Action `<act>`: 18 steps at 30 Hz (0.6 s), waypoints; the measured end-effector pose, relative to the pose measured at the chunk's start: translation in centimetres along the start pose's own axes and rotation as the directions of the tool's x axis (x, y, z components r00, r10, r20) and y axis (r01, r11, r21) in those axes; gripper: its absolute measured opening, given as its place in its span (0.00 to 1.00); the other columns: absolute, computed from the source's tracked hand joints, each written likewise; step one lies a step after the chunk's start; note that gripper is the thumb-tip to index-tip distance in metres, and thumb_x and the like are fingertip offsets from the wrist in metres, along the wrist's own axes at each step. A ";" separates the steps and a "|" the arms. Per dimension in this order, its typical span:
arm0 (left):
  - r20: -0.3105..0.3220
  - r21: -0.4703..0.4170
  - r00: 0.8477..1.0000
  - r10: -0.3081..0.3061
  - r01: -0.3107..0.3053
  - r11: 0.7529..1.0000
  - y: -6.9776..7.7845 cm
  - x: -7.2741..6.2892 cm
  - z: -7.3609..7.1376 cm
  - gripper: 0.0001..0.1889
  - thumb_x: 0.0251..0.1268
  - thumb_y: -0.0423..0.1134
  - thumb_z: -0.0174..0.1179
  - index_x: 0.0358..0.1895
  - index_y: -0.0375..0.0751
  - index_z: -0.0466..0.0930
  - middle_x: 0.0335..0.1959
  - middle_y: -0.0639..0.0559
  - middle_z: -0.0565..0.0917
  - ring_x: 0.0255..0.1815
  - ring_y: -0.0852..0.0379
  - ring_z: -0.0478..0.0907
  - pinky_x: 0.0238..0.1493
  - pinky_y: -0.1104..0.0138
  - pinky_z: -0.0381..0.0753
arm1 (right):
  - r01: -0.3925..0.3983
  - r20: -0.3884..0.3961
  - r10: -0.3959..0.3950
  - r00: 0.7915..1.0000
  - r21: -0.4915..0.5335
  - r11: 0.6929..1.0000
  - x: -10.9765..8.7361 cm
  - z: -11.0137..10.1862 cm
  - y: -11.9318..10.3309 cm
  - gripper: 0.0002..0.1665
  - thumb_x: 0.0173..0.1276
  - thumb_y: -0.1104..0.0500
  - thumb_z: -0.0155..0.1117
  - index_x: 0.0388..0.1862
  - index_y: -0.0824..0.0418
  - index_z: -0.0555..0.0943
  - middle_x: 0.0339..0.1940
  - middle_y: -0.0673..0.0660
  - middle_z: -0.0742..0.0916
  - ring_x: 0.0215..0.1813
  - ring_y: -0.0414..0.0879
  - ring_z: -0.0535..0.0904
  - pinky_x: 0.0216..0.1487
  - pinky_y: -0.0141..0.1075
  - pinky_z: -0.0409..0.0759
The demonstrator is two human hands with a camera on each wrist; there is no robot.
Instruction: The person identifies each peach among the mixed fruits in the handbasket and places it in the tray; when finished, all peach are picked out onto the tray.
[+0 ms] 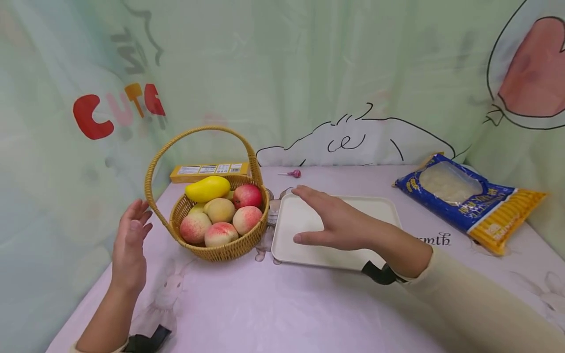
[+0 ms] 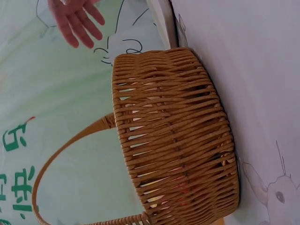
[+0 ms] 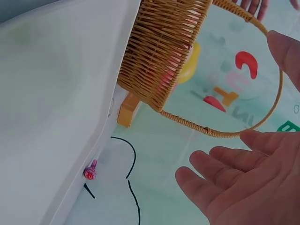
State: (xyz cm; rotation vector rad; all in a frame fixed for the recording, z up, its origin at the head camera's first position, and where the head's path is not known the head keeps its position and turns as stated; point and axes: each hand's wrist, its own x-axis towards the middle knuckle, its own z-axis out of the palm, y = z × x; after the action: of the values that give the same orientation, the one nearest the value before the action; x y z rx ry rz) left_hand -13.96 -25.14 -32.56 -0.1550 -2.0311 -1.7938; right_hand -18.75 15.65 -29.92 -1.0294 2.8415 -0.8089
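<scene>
A wicker basket (image 1: 229,250) with a tall arched handle stands left of the middle of the table. Inside it lie a yellow mango (image 1: 207,189), a red apple (image 1: 247,196) and several peaches (image 1: 195,227). My left hand (image 1: 130,250) is raised just left of the basket, its fingers relaxed and holding nothing. My right hand (image 1: 337,220) hovers over a white tray (image 1: 291,245), thumb and fingers spread apart, with nothing in it. In the right wrist view its fingers (image 3: 225,173) overlap the basket's handle. The left wrist view shows the basket's woven side (image 2: 173,136) close by.
Behind the basket lies a yellow box (image 1: 212,169). A wrapped lollipop (image 1: 295,173) lies near the back of the table. At the right is a blue and yellow food bag (image 1: 463,196) with a see-through window. A printed curtain (image 1: 309,73) encloses the table's back and sides.
</scene>
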 end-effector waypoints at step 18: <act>0.254 -0.132 0.961 -0.105 0.142 0.981 -1.9 3.7 -1.8 0.33 0.80 0.69 0.28 0.68 0.49 0.65 0.58 0.54 0.77 0.65 0.56 0.68 0.66 0.71 0.65 | -0.039 0.089 0.027 0.996 0.136 0.990 4.2 1.4 -1.4 0.56 0.64 0.37 0.75 0.83 0.53 0.60 0.79 0.55 0.72 0.79 0.54 0.67 0.74 0.57 0.70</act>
State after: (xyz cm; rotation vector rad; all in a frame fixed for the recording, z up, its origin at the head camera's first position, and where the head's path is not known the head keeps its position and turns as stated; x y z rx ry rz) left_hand -17.57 -27.89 -32.78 -0.3159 -2.1123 -2.0976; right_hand -21.01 11.54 -29.85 -0.9723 2.6806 -0.9185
